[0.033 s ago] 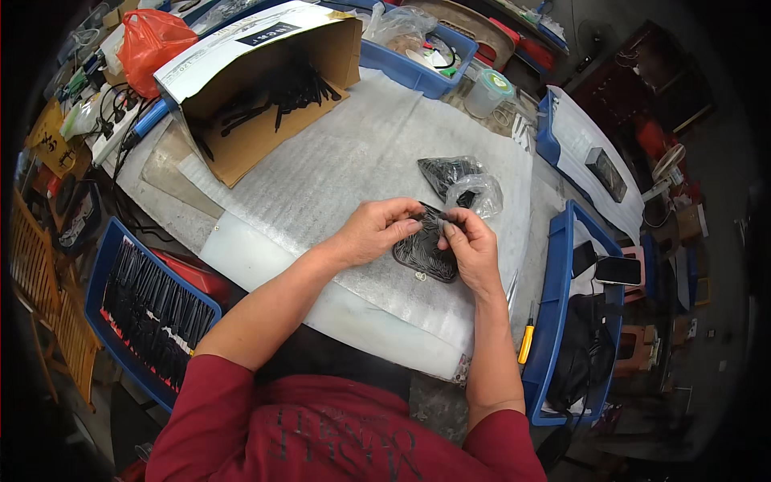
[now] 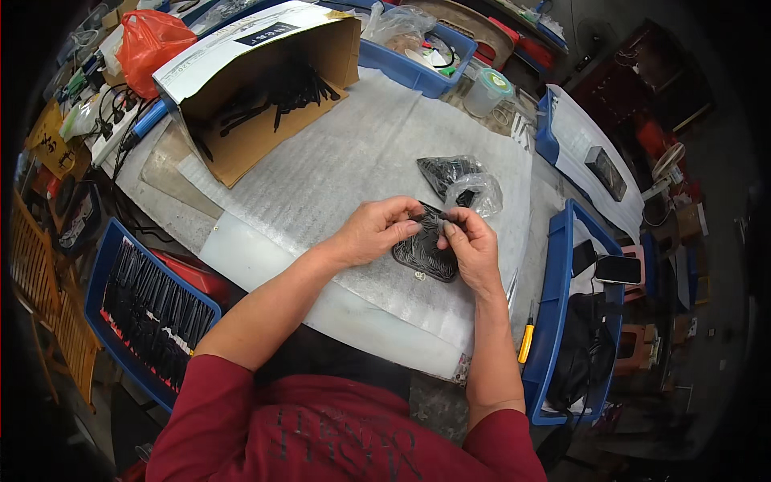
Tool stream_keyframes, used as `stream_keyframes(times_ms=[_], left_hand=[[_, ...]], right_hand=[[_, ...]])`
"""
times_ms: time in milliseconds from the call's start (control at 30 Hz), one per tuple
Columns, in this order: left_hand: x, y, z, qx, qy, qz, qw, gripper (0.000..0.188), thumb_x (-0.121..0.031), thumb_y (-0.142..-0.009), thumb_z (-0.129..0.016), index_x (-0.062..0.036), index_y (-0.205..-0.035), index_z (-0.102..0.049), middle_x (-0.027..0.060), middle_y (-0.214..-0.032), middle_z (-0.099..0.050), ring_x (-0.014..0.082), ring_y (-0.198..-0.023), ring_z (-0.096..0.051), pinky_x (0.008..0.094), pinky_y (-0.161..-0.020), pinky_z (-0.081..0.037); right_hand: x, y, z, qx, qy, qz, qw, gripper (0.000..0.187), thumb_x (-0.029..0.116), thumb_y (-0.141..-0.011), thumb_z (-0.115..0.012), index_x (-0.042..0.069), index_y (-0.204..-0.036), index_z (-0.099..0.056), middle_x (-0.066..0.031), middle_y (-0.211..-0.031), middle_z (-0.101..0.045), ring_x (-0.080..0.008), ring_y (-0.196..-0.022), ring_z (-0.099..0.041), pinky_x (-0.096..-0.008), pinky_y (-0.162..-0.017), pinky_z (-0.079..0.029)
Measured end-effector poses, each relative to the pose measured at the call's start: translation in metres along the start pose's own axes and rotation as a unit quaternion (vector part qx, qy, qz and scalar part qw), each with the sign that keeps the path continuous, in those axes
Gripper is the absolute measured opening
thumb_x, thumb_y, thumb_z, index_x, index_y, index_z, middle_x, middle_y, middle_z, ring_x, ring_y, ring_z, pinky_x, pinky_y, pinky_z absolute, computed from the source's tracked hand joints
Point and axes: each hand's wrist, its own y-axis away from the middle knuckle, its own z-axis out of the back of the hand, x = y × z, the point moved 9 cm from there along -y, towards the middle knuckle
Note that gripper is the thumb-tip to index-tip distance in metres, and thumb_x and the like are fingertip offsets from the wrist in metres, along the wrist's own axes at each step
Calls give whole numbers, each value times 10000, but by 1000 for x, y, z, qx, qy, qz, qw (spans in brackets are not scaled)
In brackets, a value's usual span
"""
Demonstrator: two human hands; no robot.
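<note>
Above a small black tray (image 2: 426,259) heaped with thin dark pieces, both hands meet with their fingertips close together. My left hand (image 2: 381,229) pinches with thumb and forefinger at the tray's far left side. My right hand (image 2: 474,247) is also pinched, over the tray's right side. Whatever sits between the fingertips is too small to make out. Just beyond lies a clear plastic bag (image 2: 447,173) of black pieces, its crumpled mouth near my right hand. A few tiny pale rings (image 2: 420,275) lie by the tray's near edge.
A cardboard box (image 2: 233,161) of black rods lies open at the far left. Blue bins (image 2: 554,321) stand right, another blue bin (image 2: 148,317) left, packed with black strips. A yellow-handled tool (image 2: 526,341) lies near my right forearm. A lidded clear tub (image 2: 486,96) stands behind.
</note>
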Motion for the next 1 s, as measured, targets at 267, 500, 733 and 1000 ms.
stream_keyframes(times_ms=[267, 500, 733, 1000], left_hand=[[-2, 2, -5, 35, -39, -14, 999, 150, -74, -816, -503, 3, -942, -530, 1, -680, -517, 52, -615, -469, 193, -542, -400], [-4, 2, -11, 57, -87, -42, 994, 131, -77, -818, -495, 4, -910, -537, -1, -672, -521, 59, -608, -470, 203, -544, -402], [-5, 3, -12, 62, -64, -48, 995, 131, -88, -824, -482, 7, -899, -534, 6, -675, -525, 66, -620, -476, 212, -558, -406], [-7, 3, -13, 67, -64, -45, 995, 140, -90, -826, -475, 10, -902, -538, 10, -666, -527, 73, -617, -481, 220, -561, -411]], right_hand=[[8, 0, -9, 19, -114, 15, 993, 80, 64, -829, -493, 1, -875, -476, -17, -690, -523, -69, -624, -509, -183, -588, -419], [11, 2, -11, -7, -151, 28, 988, 100, 110, -843, -488, 13, -852, -468, -18, -697, -492, -72, -593, -468, -185, -559, -395], [8, 3, -14, -12, -144, 27, 989, 99, 115, -851, -479, 16, -854, -473, 7, -692, -478, -47, -595, -454, -172, -553, -386], [8, 3, -13, -16, -114, 30, 993, 93, 111, -849, -481, 19, -846, -473, 13, -691, -471, -41, -585, -445, -164, -531, -381]])
